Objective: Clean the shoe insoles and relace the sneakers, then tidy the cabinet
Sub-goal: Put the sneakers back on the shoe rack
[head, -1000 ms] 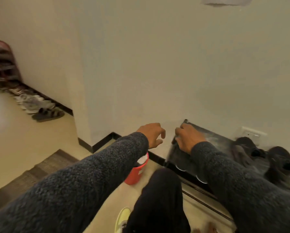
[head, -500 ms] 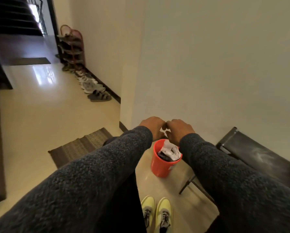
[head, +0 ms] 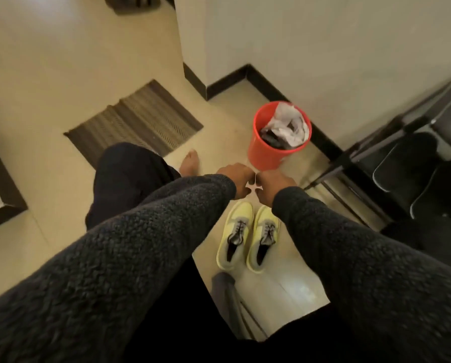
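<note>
A pair of pale yellow sneakers (head: 249, 235) with grey laces stands side by side on the tiled floor, toes pointing away from me. Above them my left hand (head: 235, 176) and my right hand (head: 274, 183) meet, fingers curled, and together they pinch a small white scrap (head: 253, 186) between them. What the scrap is cannot be made out. At the right, a black shoe rack (head: 392, 153) holds dark shoes (head: 407, 161) on its shelf.
A red bucket (head: 265, 150) stuffed with white and dark waste stands against the wall beyond my hands. A striped doormat (head: 135, 121) lies on the floor at the left. My knee and bare foot (head: 190, 163) are in front of the mat. A grey metal frame (head: 227, 292) stands below the sneakers.
My right hand left the rack top and joined the left hand over the bucket. My view has since tipped down, bringing the sneakers and floor into sight; both hands stay together on the white scrap.
</note>
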Motion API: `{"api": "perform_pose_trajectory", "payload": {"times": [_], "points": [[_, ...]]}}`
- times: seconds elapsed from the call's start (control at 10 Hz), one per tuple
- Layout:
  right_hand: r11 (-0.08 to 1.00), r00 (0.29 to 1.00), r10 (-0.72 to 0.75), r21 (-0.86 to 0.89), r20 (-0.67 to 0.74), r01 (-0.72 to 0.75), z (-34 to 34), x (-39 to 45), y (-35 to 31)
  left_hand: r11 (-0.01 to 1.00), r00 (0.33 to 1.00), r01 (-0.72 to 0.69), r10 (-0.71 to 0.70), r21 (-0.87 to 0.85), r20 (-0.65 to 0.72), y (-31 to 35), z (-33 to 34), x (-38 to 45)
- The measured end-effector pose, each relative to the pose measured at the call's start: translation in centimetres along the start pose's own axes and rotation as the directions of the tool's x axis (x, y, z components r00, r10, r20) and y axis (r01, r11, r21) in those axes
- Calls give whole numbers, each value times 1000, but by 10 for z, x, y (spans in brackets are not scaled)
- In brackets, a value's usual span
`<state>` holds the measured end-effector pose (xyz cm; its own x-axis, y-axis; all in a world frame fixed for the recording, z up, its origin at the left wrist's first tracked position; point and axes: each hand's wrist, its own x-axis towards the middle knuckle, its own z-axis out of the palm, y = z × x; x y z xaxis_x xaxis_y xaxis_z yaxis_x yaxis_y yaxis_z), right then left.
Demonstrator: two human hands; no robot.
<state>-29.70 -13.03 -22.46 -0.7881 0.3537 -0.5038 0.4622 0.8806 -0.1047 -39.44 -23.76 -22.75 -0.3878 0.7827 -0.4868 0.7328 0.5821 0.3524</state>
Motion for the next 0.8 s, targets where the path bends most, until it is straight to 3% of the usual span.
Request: {"api": "perform_pose_trajectory", "payload": {"times": [0.1, 0.3, 0.5, 0.6, 0.8], "points": [[990, 971, 127, 41, 204, -138, 62, 9, 23, 998, 985, 53, -49, -18, 168, 2, 64, 24], [940, 793, 151, 162, 591, -299, 196, -6, 39, 980, 850, 199, -184, 23, 493, 5, 201, 15], [969, 676, 6, 164, 737, -187, 276, -33, 47, 985, 647, 73, -165, 154, 744, -1, 258, 1], [978, 645, -5, 138, 765, -156, 292, -30, 53, 989, 622, 64, -141, 130, 770, -16, 287, 8], [984, 670, -7, 124, 742, -126, 281, -22, 57, 987, 644, 113, -160, 113, 748, -9, 264, 16]]}}
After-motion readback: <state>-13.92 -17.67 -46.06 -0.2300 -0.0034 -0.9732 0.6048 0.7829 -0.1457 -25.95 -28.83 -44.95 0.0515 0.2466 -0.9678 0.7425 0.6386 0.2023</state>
